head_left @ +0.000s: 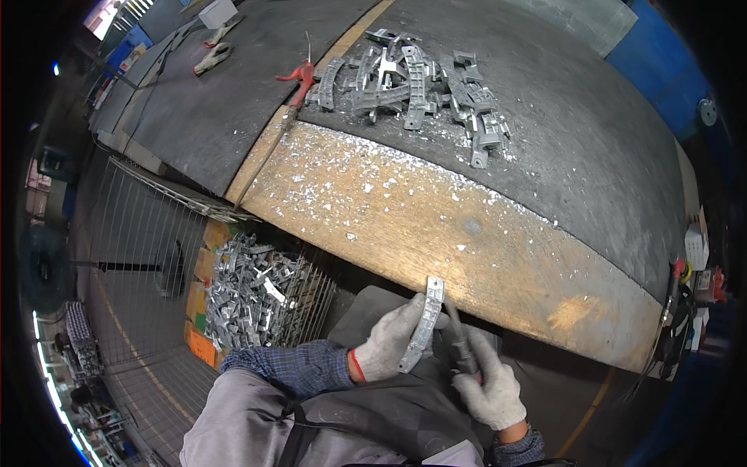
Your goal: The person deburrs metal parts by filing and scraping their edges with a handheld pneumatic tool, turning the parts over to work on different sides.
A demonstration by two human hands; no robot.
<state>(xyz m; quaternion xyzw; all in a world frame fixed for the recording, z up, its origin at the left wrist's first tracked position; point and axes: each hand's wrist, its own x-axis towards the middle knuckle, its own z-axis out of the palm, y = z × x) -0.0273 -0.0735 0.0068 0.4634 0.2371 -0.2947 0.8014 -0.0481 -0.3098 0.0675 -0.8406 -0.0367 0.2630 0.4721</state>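
My left hand point(383, 344), in a white work glove with a red cuff edge, grips a narrow, curved metal casting point(424, 327). The casting is tilted upright, its top end beside the bench's front edge. My right hand point(496, 395), also gloved, is closed around a slim hand tool with a dark handle point(464, 354). Its shaft is smeared by motion and points up beside the casting; whether it touches the metal I cannot tell. Both hands are above my lap, just in front of the wooden bench strip point(373, 206).
Several similar castings point(416, 82) lie heaped on the black mat point(560, 117), with metal chips scattered nearby. A red air gun point(302, 78) and its hose cross the bench. Below left stands a wire basket point(317, 292) of castings. Gloves point(214, 58) lie far left.
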